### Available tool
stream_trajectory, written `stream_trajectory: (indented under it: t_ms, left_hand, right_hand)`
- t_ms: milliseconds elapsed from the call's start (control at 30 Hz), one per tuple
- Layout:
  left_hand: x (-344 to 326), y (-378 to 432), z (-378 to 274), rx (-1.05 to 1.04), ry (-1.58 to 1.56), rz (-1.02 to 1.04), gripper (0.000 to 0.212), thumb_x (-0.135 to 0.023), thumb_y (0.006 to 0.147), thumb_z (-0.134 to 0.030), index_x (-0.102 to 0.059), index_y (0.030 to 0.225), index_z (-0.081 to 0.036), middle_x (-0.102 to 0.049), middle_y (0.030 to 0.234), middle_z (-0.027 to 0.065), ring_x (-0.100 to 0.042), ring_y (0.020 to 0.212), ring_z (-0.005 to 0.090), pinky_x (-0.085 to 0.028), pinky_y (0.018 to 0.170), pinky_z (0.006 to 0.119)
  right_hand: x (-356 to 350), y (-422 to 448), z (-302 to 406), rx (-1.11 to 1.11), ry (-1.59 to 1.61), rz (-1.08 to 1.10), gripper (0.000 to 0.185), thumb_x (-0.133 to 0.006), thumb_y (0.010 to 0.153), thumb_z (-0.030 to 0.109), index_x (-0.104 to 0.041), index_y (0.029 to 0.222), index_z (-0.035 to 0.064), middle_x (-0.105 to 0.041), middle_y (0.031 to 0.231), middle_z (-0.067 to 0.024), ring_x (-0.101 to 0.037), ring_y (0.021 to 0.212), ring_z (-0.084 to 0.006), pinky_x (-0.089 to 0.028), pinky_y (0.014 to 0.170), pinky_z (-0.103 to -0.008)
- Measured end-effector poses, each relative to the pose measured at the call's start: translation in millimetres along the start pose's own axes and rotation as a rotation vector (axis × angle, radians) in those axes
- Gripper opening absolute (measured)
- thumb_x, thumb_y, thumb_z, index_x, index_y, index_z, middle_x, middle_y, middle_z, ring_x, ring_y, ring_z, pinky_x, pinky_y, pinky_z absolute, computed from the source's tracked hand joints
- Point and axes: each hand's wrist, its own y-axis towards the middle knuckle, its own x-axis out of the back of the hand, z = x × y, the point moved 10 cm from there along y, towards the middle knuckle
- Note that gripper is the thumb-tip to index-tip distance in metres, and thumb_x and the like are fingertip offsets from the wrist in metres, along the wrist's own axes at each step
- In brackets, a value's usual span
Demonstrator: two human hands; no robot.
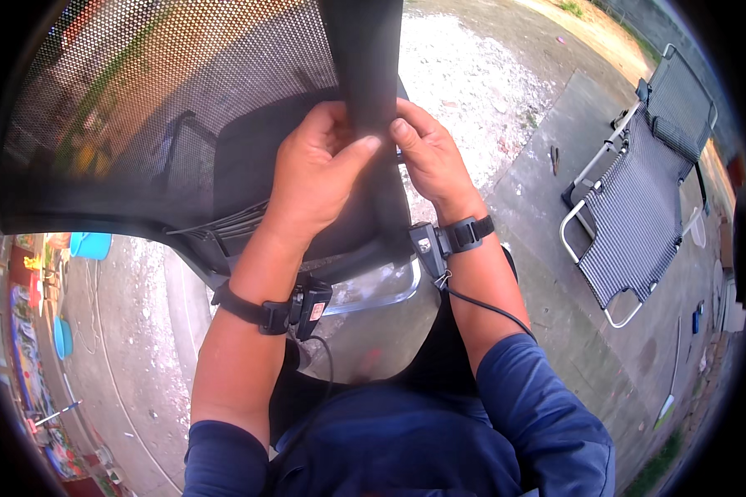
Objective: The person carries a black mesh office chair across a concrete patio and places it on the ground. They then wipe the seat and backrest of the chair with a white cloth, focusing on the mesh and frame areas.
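Note:
A black mesh-back chair is in front of me, its mesh panel [180, 56] filling the upper left. My left hand [317, 171] holds the black frame bar [367, 56] of the backrest, thumb across the near face. From the other side, my right hand [435, 155] grips the same bar, thumb along its edge. The bar hides some fingertips of both hands. Beyond the mesh lies the dark seat [273, 136]. Below it, part of a shiny metal tube base [379, 301] shows. Each wrist wears a strapped black device with a cable.
On the right stands a striped folding lounger [637, 180] with pale metal tubing. Pliers-like dark tools [554, 160] lie on the concrete floor [541, 261]. Blue basins [91, 245] and a long cord [109, 366] are on the left. A broom [666, 407] lies lower right.

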Motion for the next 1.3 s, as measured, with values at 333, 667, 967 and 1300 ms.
stream_trajectory:
  t_ms: [333, 667, 967, 1300]
  left_hand:
    - [-1, -4, -4, -0.064, 0.043, -0.065, 0.028, -0.068, 0.091, -0.003, -0.060, 0.117, 0.003, -0.071, 0.109, 0.0094, -0.069, 0.103, 0.0154, -0.054, 0.090, 0.029]
    - [-4, -1, -7, 0.062, 0.314, 0.093, 0.036, -0.069, 0.089, -0.007, -0.059, 0.122, 0.002, -0.072, 0.108, 0.0149, -0.071, 0.099, 0.0219, -0.055, 0.087, 0.033]
    - [-11, 3, 6, 0.093, 0.404, 0.162, 0.041, -0.067, 0.090, -0.003, -0.056, 0.129, 0.003, -0.069, 0.114, 0.0133, -0.067, 0.104, 0.0196, -0.053, 0.091, 0.033]
    - [-12, 8, 20, 0.268, 0.566, 0.303, 0.030, -0.071, 0.086, -0.005, -0.066, 0.114, 0.005, -0.072, 0.105, 0.0107, -0.067, 0.094, 0.0180, -0.053, 0.085, 0.032]
  right_hand:
    - [-1, -2, 1, -0.040, 0.034, 0.019, 0.047, -0.063, 0.101, 0.023, -0.054, 0.137, -0.0057, -0.065, 0.126, -0.0121, -0.060, 0.114, -0.0164, -0.048, 0.099, -0.0306]
    - [1, -1, 1, -0.022, 0.037, 0.025, 0.047, -0.061, 0.102, 0.031, -0.058, 0.134, -0.0031, -0.066, 0.121, -0.0084, -0.059, 0.111, -0.0144, -0.047, 0.098, -0.0304]
    - [2, 0, -1, -0.010, 0.059, 0.030, 0.045, -0.060, 0.103, 0.031, -0.059, 0.132, -0.0027, -0.066, 0.119, -0.0077, -0.060, 0.109, -0.0138, -0.049, 0.096, -0.0293]
    - [2, 1, -4, -0.012, 0.071, 0.041, 0.046, -0.061, 0.102, 0.033, -0.059, 0.132, -0.0021, -0.067, 0.118, -0.0070, -0.061, 0.107, -0.0137, -0.049, 0.095, -0.0290]
